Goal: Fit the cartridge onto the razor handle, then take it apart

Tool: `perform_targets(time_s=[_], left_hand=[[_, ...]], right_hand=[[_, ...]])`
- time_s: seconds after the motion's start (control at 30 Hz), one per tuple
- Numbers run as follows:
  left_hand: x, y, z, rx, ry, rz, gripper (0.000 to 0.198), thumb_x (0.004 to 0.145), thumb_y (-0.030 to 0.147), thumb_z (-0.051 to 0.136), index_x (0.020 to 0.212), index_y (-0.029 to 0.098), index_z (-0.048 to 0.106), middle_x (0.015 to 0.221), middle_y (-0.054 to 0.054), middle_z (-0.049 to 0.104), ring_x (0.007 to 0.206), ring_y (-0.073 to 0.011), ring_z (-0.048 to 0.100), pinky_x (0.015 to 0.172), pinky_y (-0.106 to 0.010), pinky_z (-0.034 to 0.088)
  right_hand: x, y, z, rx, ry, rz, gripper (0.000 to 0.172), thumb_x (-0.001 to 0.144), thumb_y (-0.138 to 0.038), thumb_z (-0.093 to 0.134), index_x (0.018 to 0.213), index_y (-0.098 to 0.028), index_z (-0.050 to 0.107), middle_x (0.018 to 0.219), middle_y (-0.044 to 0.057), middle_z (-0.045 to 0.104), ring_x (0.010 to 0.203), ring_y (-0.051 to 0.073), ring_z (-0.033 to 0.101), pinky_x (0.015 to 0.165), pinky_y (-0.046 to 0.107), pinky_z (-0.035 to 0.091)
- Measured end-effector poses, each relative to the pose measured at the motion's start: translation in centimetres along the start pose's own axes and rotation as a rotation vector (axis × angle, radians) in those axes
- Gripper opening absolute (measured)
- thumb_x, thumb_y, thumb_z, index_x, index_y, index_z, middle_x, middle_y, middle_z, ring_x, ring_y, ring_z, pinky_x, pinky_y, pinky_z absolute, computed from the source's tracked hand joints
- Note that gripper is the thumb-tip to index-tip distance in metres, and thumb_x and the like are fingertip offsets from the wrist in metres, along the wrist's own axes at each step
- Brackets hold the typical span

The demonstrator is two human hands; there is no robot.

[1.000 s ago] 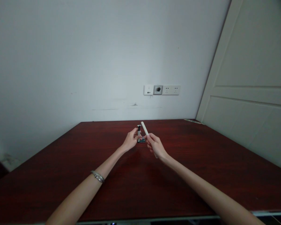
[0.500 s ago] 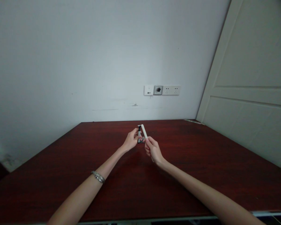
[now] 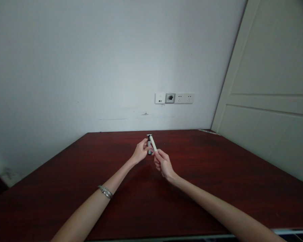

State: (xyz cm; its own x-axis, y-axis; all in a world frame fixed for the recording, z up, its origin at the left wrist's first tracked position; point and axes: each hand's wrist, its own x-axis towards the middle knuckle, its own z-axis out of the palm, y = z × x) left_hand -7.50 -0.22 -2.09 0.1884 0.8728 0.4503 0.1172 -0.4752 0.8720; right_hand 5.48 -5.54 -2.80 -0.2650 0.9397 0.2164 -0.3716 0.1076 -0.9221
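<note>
My left hand (image 3: 141,150) is closed on a small grey-and-black device (image 3: 149,144) with a T-shaped light head at its top, much like a hair trimmer. It stands roughly upright in my fingers, just above the table. A slim white stick (image 3: 153,143) is gripped near its lower end by my right hand (image 3: 164,164). The stick slants up to the left, its tip beside the device's head; whether they touch I cannot tell. My fingers hide the lower part of the device and the stick's lower end.
A dark red wooden table (image 3: 111,215) spreads under both arms. Behind it rises a pale wall (image 3: 103,67) with a row of sockets (image 3: 184,98). On the right is a white panelled door (image 3: 270,80). A silver bracelet (image 3: 105,191) circles my left forearm.
The white stick and my right hand have shifted slightly left and down, bringing the stick nearer the device. The device has turned a little, so its T-shaped head shows wider.
</note>
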Motion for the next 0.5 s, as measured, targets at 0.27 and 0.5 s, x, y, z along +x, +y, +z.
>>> perform_targets(time_s=[0.27,0.5], left_hand=[[0.0,0.3,0.0,0.003,0.0,0.026,0.016,0.068,0.014,0.058,0.082,0.015,0.05,0.068,0.001,0.058,0.064,-0.0111,0.058,0.06,-0.021,0.046],[-0.1,0.2,-0.3,-0.011,-0.045,0.046,0.016,0.07,0.016,0.058,0.085,0.014,0.051,0.076,-0.002,0.059,0.069,-0.0128,0.06,0.063,-0.024,0.048]], right_hand=[[-0.1,0.2,0.0,0.015,0.002,0.034,0.035,0.07,-0.052,0.055,0.074,-0.019,0.046,0.045,-0.011,0.026,0.034,0.002,0.015,0.031,0.015,0.008],[0.5,-0.5,0.0,0.05,0.023,-0.072,0.033,0.07,-0.05,0.057,0.073,-0.019,0.045,0.046,-0.011,0.025,0.036,0.002,0.016,0.032,0.015,0.009]])
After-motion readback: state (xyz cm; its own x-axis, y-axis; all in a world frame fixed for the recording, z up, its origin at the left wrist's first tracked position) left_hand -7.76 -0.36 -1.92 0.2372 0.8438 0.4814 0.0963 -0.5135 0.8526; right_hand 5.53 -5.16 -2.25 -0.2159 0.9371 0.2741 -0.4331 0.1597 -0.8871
